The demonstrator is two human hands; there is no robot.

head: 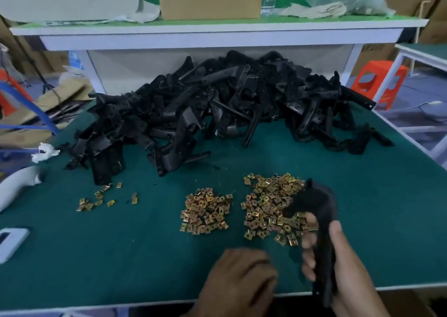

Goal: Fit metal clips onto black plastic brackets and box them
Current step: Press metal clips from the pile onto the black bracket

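Note:
My right hand (338, 263) grips a black plastic bracket (316, 210) at the table's front right, its upper end over the right heap of gold metal clips (268, 208). A second heap of clips (205, 211) lies to the left of it, and a few loose clips (101, 198) lie further left. My left hand (239, 283) is blurred near the front edge with its fingers curled; whether it holds a clip is hidden. A big pile of black brackets (217, 104) fills the back of the green table (121, 244).
A white shelf (217, 30) above the pile carries cardboard boxes (209, 0), a water bottle and a plastic bag. White objects (14, 186) lie at the table's left edge. An orange stool (382, 79) stands to the right. Cardboard shows under the front right edge.

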